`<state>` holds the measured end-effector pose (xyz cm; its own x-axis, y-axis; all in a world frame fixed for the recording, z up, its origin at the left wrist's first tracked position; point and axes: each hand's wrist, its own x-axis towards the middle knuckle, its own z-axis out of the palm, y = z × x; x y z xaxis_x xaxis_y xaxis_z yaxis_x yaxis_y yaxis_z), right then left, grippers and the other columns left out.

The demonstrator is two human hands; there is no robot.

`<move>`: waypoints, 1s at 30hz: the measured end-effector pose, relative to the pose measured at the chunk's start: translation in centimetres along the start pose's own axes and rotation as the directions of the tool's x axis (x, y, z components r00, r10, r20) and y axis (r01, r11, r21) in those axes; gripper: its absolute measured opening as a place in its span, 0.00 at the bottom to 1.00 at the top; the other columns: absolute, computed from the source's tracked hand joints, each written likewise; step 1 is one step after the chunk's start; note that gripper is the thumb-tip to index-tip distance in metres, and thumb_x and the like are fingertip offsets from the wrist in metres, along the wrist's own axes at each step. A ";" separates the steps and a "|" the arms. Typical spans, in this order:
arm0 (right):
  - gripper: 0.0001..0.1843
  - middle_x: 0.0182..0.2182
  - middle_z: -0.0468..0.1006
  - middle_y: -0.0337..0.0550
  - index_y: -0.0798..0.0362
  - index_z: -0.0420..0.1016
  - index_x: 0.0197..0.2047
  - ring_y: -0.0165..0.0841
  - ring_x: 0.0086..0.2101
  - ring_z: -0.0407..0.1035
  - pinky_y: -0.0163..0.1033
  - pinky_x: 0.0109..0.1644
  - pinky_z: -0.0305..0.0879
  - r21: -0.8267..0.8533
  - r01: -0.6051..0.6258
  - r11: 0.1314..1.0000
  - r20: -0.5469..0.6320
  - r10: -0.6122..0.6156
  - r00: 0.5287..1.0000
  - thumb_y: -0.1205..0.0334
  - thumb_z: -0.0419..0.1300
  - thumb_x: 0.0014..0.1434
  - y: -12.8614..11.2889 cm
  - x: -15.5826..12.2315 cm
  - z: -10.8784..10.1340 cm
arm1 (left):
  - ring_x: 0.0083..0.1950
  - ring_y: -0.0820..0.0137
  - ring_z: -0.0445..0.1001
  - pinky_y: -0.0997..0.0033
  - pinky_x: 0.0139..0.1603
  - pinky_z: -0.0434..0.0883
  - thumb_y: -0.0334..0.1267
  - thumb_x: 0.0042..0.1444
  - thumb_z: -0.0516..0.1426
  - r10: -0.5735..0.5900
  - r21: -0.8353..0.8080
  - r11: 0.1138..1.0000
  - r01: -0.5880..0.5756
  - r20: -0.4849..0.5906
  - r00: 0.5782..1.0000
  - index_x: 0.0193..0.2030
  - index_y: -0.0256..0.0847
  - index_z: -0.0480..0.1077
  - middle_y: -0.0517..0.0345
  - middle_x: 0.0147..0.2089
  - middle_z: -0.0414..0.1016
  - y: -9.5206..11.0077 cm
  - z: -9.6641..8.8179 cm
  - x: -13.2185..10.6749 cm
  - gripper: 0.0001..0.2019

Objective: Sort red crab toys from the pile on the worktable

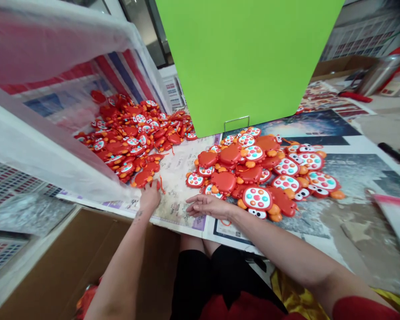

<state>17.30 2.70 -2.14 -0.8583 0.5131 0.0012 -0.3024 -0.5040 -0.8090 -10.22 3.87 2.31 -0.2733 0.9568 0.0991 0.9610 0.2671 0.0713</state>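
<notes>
My left hand [150,195] reaches to the front edge of the left heap, its fingers closed on the near edge of a red crab toy [144,177] that lies plain back up. An orange cord hangs beside those fingertips. Over the newspaper in the middle, my right hand [208,206] is open and holds nothing, fingers pointing left. Just beyond it spreads a second pile of crab toys [257,198]. Some show white panels with coloured dots and big eyes; others show plain red backs with orange claws.
A large heap of the toys [133,133] spills from a striped, white-edged bag [86,186] at left. An upright green board [250,58] stands behind the right pile. Below the table edge is a cardboard box [60,262]. A metal flask [380,73] stands far right.
</notes>
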 end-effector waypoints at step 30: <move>0.41 0.48 0.75 0.44 0.45 0.58 0.66 0.35 0.42 0.73 0.40 0.43 0.74 -0.139 0.110 0.984 -0.137 -0.129 0.982 0.50 0.69 0.53 0.7 0.2 0.6 | 0.40 0.65 0.78 0.59 0.36 0.79 0.42 0.50 0.62 -0.130 -0.915 -0.259 0.308 0.349 0.928 0.52 0.43 0.62 0.52 0.49 0.74 7.6 0.2 -13.2 0.23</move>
<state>16.70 2.05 -2.37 -0.7470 0.6643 0.0249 -0.3345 -0.3433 -0.8777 0.71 -6.68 1.35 -0.3638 0.8934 -0.2635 -0.3717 0.1202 0.9206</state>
